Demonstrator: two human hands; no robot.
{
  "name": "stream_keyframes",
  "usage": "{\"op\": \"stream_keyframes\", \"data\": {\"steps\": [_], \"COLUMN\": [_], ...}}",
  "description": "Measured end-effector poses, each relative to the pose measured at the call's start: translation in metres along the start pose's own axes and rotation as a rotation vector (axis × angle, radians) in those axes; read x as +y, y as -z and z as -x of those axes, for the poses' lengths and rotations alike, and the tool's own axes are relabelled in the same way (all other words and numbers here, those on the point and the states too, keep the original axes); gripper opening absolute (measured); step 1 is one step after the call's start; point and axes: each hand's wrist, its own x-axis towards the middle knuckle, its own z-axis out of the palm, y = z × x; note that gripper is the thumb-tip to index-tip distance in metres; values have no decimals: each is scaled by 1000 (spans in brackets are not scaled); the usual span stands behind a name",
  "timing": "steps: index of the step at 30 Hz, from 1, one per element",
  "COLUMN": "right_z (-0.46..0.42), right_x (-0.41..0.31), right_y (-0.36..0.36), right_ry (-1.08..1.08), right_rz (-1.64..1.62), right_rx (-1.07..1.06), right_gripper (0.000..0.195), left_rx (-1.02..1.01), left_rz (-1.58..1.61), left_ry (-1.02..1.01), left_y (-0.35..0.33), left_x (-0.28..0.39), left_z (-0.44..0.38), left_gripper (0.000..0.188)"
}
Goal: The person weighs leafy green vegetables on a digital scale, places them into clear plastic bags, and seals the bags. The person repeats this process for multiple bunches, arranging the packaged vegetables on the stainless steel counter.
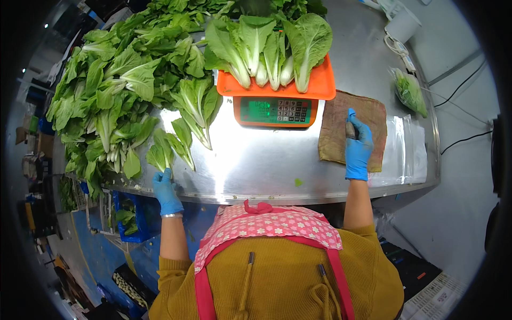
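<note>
My left hand (166,192), in a blue glove, is at the table's front edge. Its fingertips pinch the stem end of a small leafy green (161,151). Beside that lie another small piece (183,142) and a larger head of greens (196,102). My right hand (359,146), also gloved in blue, is over a folded brown cloth (334,132), fingers partly curled. Something brownish-grey shows at its thumb; whether it is a thumb cover or a held tool is unclear. Several heads of leafy greens (256,44) rest on the orange tray (276,90) of a digital scale (276,112).
A large heap of leafy greens (120,88) covers the left of the metal table (248,164). Clear plastic bags (404,152) lie at the right, below a bagged green vegetable (410,92). A power strip (402,52) and cables run along the right edge. Crates (106,212) stand below, left.
</note>
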Motion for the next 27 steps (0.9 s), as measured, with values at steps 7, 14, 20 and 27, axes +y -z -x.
{"op": "stream_keyframes", "data": {"steps": [7, 14, 20, 27], "right_z": [-73, -26, 10, 27], "right_x": [-71, -57, -96, -99], "right_y": [-11, -45, -93, -113], "right_ry": [-241, -197, -219, 79], "right_rz": [-515, -694, -493, -322], "right_rx": [-261, -430, -567, -623], "right_gripper": [38, 33, 29, 28], "left_rx": [-270, -214, -108, -380], "left_rz": [217, -500, -997, -206], "left_ry": [-335, -274, -299, 166], "left_y": [-89, -19, -50, -36], "left_x": [141, 88, 29, -3], "left_z": [41, -39, 19, -17], "left_gripper": [31, 38, 58, 30]}}
